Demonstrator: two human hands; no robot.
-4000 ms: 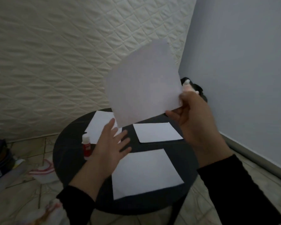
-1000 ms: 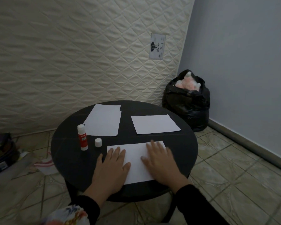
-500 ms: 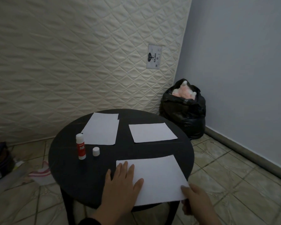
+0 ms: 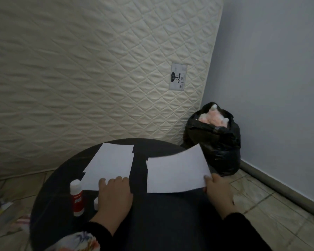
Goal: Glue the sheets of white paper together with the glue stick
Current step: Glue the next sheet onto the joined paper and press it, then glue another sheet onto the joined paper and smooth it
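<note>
On the round black table (image 4: 161, 223), my right hand (image 4: 218, 193) pinches the near right corner of a white paper sheet (image 4: 176, 173). That sheet is lifted and curved over the table's right side and hides whatever lies under it. My left hand (image 4: 114, 195) rests with relaxed fingers on the near edge of the left stack of white sheets (image 4: 110, 163). The red and white glue stick (image 4: 77, 198) stands uncapped just left of that hand. Its white cap (image 4: 96, 203) sits beside it, partly behind my left hand.
A quilted cream mattress (image 4: 98, 69) leans upright behind the table. A full black plastic bag (image 4: 216, 142) stands on the tiled floor (image 4: 261, 196) by the grey wall at the right. Some clutter lies on the floor at the far left.
My right hand has lifted the near sheet off the table's front and carried it up and away over the right side. My left hand left that sheet and now touches the left stack.
</note>
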